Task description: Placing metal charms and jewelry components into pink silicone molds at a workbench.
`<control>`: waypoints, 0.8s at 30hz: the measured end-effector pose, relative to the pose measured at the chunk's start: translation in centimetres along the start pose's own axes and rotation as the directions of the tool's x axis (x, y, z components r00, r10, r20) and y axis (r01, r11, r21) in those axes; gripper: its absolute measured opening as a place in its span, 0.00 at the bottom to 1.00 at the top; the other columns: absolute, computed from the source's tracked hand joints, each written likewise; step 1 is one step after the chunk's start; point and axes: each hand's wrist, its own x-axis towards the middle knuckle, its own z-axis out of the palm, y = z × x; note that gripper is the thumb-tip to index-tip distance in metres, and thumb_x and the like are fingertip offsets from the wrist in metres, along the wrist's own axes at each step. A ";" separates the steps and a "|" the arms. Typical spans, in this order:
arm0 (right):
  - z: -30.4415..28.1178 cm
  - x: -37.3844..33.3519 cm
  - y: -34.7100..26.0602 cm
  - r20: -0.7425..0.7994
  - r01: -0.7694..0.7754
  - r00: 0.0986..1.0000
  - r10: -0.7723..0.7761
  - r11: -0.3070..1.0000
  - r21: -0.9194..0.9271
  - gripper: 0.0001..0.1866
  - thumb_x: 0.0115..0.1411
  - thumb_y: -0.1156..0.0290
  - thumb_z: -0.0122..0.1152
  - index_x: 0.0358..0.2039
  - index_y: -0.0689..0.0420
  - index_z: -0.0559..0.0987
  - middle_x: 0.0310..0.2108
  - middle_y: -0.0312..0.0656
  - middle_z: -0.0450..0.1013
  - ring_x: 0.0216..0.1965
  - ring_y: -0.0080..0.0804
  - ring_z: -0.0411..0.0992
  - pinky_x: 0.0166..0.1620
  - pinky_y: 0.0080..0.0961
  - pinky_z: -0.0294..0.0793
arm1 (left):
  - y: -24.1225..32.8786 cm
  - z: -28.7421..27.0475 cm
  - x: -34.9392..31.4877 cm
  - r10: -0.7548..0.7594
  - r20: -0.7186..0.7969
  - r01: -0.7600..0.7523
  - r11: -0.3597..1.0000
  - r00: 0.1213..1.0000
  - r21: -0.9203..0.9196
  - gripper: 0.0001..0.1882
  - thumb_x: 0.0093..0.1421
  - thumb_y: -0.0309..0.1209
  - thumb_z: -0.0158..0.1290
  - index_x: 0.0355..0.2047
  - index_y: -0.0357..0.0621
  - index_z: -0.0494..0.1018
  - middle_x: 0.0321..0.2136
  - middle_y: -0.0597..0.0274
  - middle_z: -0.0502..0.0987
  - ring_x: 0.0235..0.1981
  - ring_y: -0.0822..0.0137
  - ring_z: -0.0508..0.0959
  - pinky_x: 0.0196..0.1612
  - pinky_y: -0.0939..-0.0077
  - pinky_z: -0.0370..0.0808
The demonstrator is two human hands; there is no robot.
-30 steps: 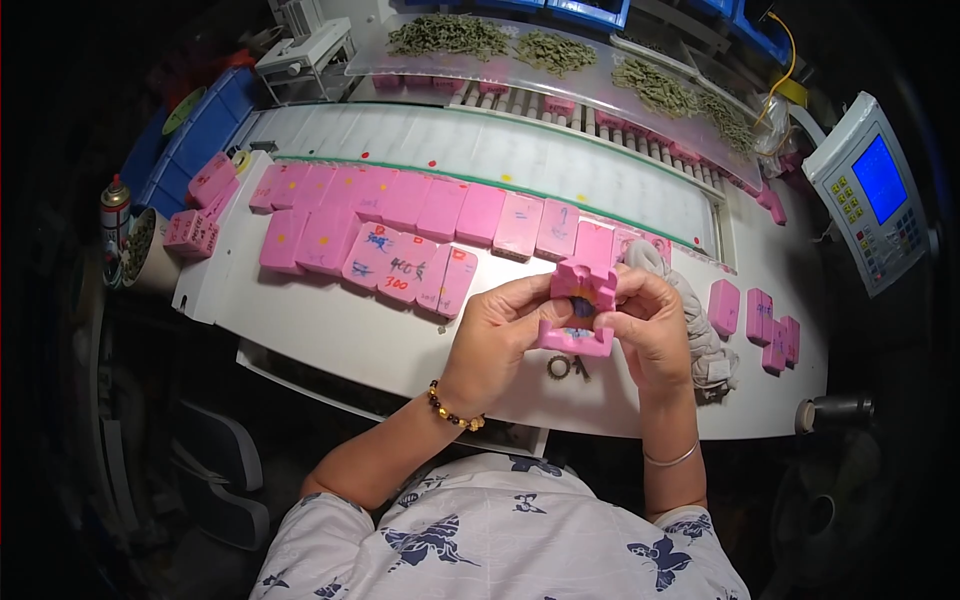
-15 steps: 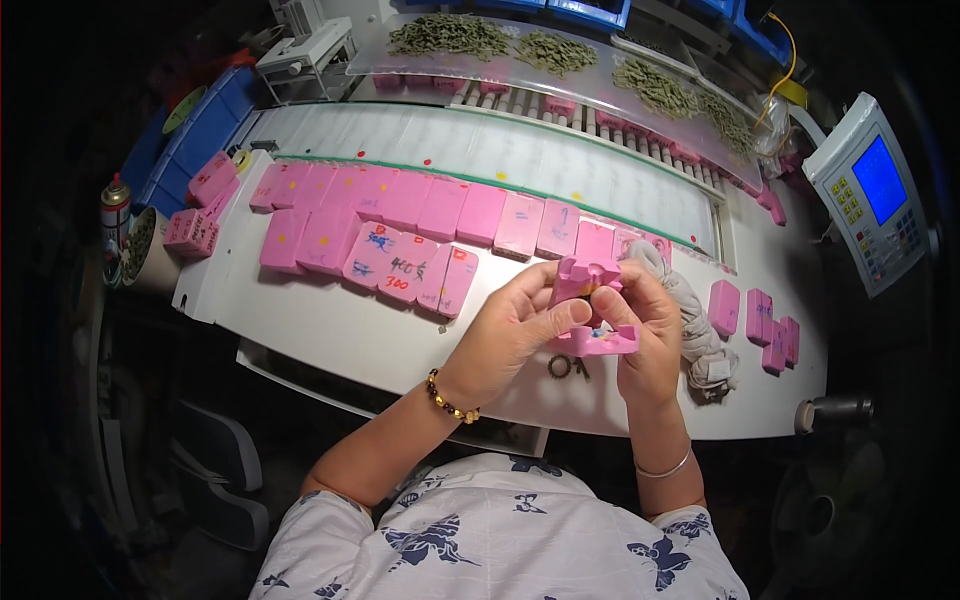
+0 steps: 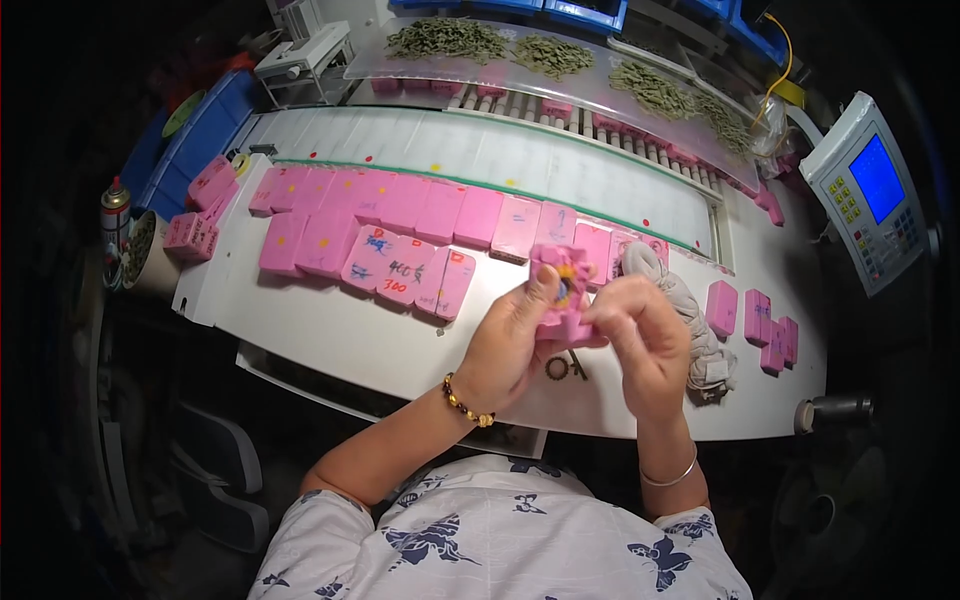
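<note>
My left hand [image 3: 510, 345] and my right hand [image 3: 640, 335] together hold a small pink block [image 3: 562, 290] above the white worktable [image 3: 350, 340]. The block is tilted up toward me and shows a dark round part with a yellow rim in its face. My left thumb presses on its upper left side. My right fingers wrap its right edge. A beaded bracelet sits on my left wrist and a thin bangle on my right. Rows of flat pink blocks [image 3: 400, 235] lie on the table beyond my hands.
A crumpled white cloth [image 3: 690, 320] lies right of my hands, with several pink blocks [image 3: 760, 320] beyond it. A small metal ring [image 3: 558, 368] rests under the hands. A control panel with a blue screen [image 3: 870, 190] stands at right. Trays of greenish parts [image 3: 560, 50] line the back. A spray can [image 3: 115, 215] stands at left.
The pink block has been lifted and turned upright toward me, so its face with the dark round part now shows. Both hands rose slightly with it.
</note>
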 end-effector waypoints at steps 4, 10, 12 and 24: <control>0.7 -1.4 -0.4 0.229 0.353 0.928 -0.292 0.888 -0.296 0.08 0.48 0.77 0.67 0.31 0.58 0.80 0.31 0.39 0.74 0.35 0.35 0.69 0.42 0.29 0.68 | 0.4 -0.7 1.4 0.027 -0.063 -0.036 0.990 0.998 -0.138 0.32 0.67 0.56 0.39 0.53 0.36 0.64 0.31 0.63 0.72 0.31 0.72 0.74 0.35 0.74 0.76; 1.2 -3.5 0.7 0.330 0.542 0.840 -0.431 0.701 -0.464 0.18 0.47 0.78 0.68 0.41 0.56 0.80 0.40 0.39 0.74 0.40 0.38 0.72 0.42 0.29 0.73 | 0.3 -1.2 2.0 -0.136 -0.083 0.110 0.958 0.987 -0.264 0.33 0.64 0.59 0.42 0.47 0.38 0.70 0.25 0.65 0.70 0.23 0.75 0.71 0.28 0.77 0.75; -0.3 -3.4 1.1 0.348 0.571 0.821 -0.454 0.680 -0.460 0.22 0.47 0.78 0.69 0.45 0.56 0.78 0.43 0.41 0.74 0.43 0.40 0.73 0.43 0.29 0.75 | 0.2 -1.2 2.2 -0.135 -0.111 0.110 0.972 0.985 -0.207 0.33 0.64 0.60 0.42 0.47 0.38 0.70 0.25 0.65 0.70 0.22 0.75 0.71 0.27 0.76 0.75; -8.7 -0.8 2.9 0.208 0.185 0.978 0.007 0.429 -0.884 0.40 0.44 0.86 0.61 0.60 0.48 0.68 0.54 0.45 0.65 0.49 0.49 0.69 0.50 0.41 0.69 | 0.2 -0.9 2.9 -0.196 -0.049 0.192 0.978 0.979 -0.079 0.30 0.68 0.53 0.39 0.48 0.36 0.71 0.24 0.62 0.74 0.19 0.72 0.74 0.23 0.74 0.76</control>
